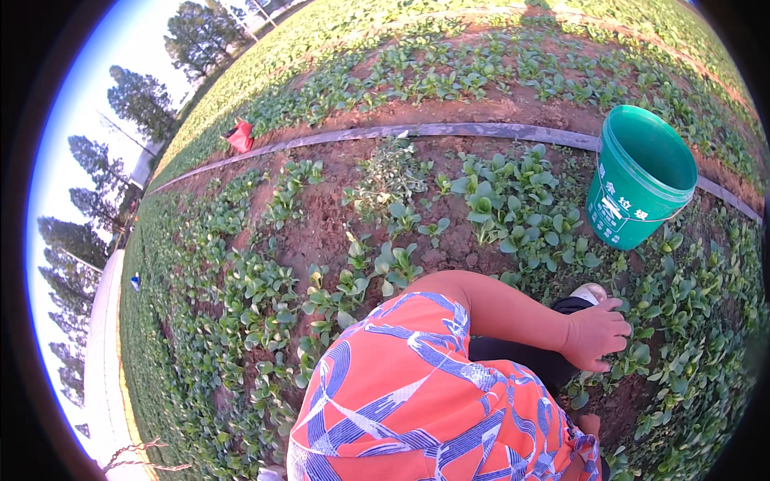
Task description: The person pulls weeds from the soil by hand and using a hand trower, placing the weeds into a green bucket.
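My left hand (595, 337) reaches out over low leafy green plants (634, 361), back of the hand up and fingers apart. Nothing shows in it, though its palm side is hidden. Just beyond the wrist, a pale shoe (589, 293) and a dark trouser leg (529, 355) can be seen. The orange patterned shirt (409, 397) fills the lower middle and covers much of the ground. Past its edge a small patch of skin (589, 424) is visible; whether it belongs to my right hand I cannot tell.
A green plastic bucket (625, 210) with a wire handle and writing stands among the plants. Behind it runs a flat grey strip (475, 130) along the soil. Wilted weeds (391, 171) lie near the strip. Farther off are a red bag (240, 137) and trees (141, 99).
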Demonstrator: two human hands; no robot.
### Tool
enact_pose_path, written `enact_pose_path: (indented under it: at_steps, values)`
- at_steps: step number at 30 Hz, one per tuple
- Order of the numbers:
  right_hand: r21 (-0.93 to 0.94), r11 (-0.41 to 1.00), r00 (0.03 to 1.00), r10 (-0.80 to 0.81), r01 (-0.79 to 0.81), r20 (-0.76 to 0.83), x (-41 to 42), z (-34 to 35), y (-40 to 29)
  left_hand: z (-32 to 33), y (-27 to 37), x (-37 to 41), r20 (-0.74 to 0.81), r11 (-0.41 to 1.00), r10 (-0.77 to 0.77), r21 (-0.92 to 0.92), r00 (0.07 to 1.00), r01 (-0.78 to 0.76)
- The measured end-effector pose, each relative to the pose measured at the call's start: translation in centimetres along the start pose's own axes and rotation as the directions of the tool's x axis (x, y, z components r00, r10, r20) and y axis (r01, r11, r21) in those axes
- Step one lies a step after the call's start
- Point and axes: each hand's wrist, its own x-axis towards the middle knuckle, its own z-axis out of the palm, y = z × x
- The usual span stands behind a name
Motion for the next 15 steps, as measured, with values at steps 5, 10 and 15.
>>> enact_pose_path:
  at_steps: [5, 10, 15]
  values:
    - [-0.042, 0.999, 0.999, -0.025, 0.027, 0.039, 0.5, -2.3, -0.1, 0.3, -1.7, -1.3, -0.129, 0.999, -0.039, 0.014, 0.991, 0.041]
    - [-0.042, 0.999, 0.998, -0.015, 0.018, 0.056, 0.8, -3.7, -1.4, 0.4, -2.6, -1.3, -0.174, 0.999, -0.033, 0.003, 0.984, 0.035]
    - [-0.047, 0.999, 0.998, -0.004, 0.007, 0.066, 0.1, -4.0, -1.9, 0.6, -3.1, -1.3, -0.104, 0.993, -0.08, -0.097, 0.991, 0.07]
